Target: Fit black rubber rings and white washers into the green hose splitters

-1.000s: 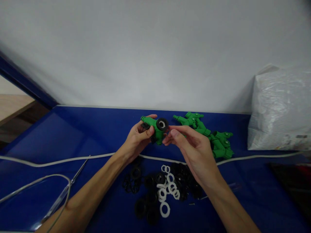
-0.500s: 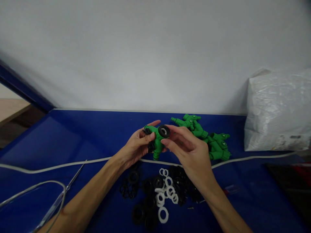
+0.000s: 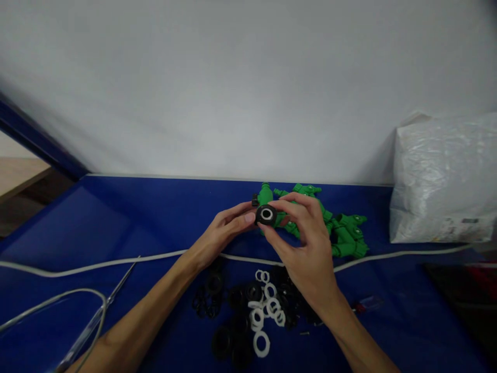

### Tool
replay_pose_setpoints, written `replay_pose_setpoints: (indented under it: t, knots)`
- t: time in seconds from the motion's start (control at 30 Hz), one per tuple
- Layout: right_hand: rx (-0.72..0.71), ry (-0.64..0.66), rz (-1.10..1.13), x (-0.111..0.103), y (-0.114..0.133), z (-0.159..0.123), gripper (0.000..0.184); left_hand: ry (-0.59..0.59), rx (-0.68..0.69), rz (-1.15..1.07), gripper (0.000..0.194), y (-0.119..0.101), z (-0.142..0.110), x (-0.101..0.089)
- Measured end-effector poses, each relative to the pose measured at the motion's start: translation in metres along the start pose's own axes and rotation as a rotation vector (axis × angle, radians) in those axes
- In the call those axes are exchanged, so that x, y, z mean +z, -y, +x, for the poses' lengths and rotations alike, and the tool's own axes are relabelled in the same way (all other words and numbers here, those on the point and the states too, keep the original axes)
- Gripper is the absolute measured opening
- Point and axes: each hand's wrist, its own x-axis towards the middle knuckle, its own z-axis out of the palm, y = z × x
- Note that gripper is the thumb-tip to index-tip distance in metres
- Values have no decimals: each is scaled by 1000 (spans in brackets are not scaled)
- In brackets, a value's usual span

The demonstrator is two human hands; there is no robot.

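The table in front of us is a glossy blue surface (image 3: 163, 207), pushed up to a plain pale wall (image 3: 233, 93), with a blue frame (image 3: 39, 137) slanting in at the left and a light wooden board (image 3: 21, 173) beyond it. A thick white cable (image 3: 407, 253) crosses the whole table and a thinner cable (image 3: 66, 293) loops at the near left, by one slim pointed tool (image 3: 123, 280). At the right sits one package (image 3: 442, 176) in clear wrap; there is print low on its front, too small for me to read. One green fitting (image 3: 265, 194) is up in both hands at the centre, above the table, its black collar (image 3: 273, 220) and single white ring inside turned towards the person. The left hand (image 3: 221, 233) has it in a close grip, thumb against the collar's edge; the right hand (image 3: 310, 246) pinches the collar between thumb and fingers. Behind the right hand lie at least three more green fittings (image 3: 347, 235), overlapping. Nearer, I count roughly nine white rings (image 3: 261, 353), some stacked, among black rings (image 3: 221, 355) too dark to number, plus one screw (image 3: 305, 333) and one screwdriver (image 3: 368, 304)
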Motion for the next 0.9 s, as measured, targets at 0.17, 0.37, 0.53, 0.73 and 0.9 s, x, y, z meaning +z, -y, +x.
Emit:
replay_pose_setpoints:
  t: [0.17,0.37,0.53,0.73,0.9]
  knots:
    - [-58,56,-70,2,-1,-1,29,-57,-1,133,45,3,-2,7]
    - [-94,133,-81,4,-2,-4,33,-90,1,99,43,5,-2,10]
    - [-134,173,-53,5,-5,-5,38,-101,-13,90,43,2,-2,8]
    - [-106,161,-29,4,-4,-5,35,-88,-12,120,41,2,-1,4]
    - [-120,151,-43,5,-4,-5,34,-111,-28,139,41,5,0,2]
